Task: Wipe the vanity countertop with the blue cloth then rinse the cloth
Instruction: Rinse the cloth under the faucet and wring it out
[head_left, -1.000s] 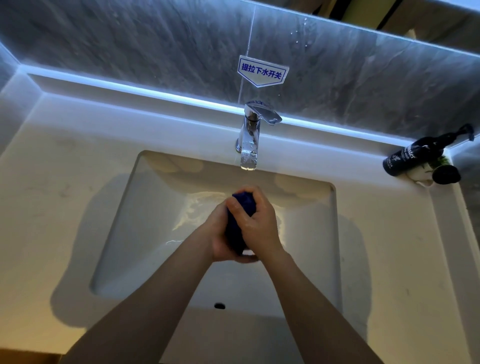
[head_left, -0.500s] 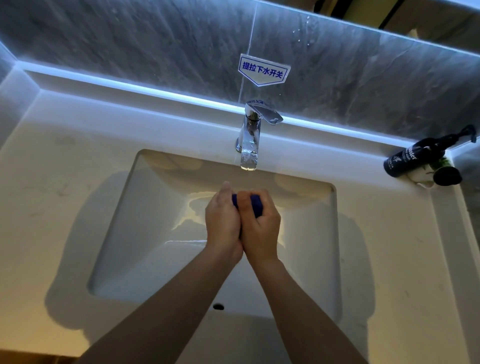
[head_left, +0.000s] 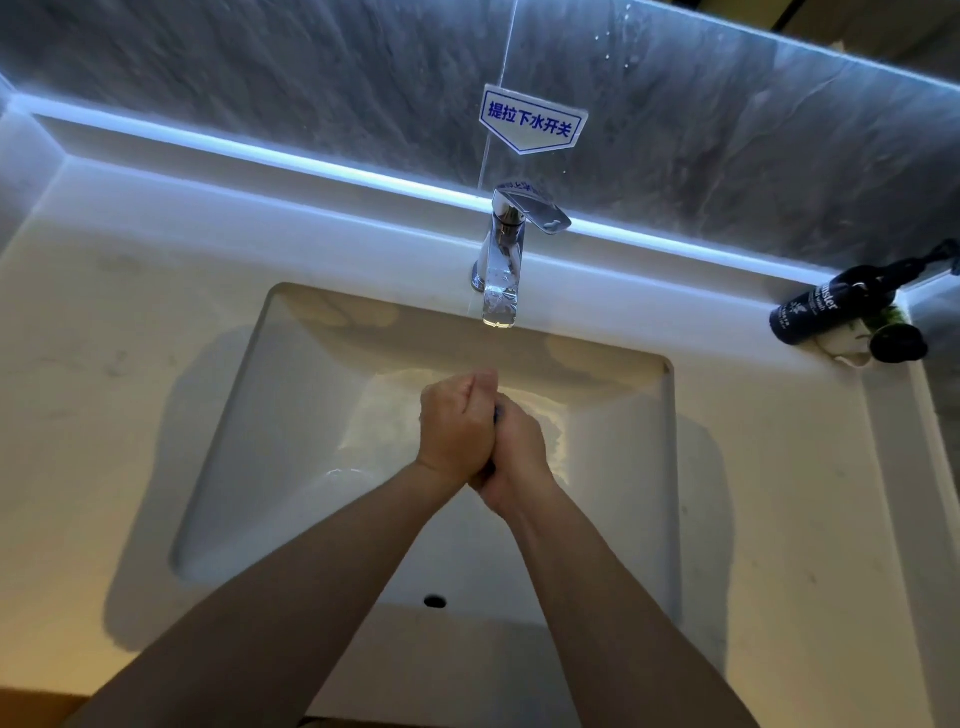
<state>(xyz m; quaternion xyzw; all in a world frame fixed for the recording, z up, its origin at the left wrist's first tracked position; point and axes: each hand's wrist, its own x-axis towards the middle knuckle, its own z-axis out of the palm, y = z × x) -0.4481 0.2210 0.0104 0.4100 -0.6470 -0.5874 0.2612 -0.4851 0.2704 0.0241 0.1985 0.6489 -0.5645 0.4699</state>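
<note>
Left grip (head_left: 457, 431) and right grip (head_left: 521, 452) both clenching blue cloth (head_left: 497, 414), wadded between palms; tap (head_left: 500, 270) beyond grips. Cloth probably handling soft, wet, light: squeezing whole wad suiting.

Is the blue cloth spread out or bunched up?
Bunched up: only a sliver of the cloth shows between the left hand and right hand clasped around it.

You face a grey veined stone wall (head_left: 260, 67) split by one vertical seam (head_left: 506, 52). A white light strip (head_left: 260, 150) runs along its base. A sign (head_left: 532, 122) with blue characters is fixed above the chrome faucet (head_left: 501, 260). A dark bottle (head_left: 826, 306) sits in the far right corner
</note>
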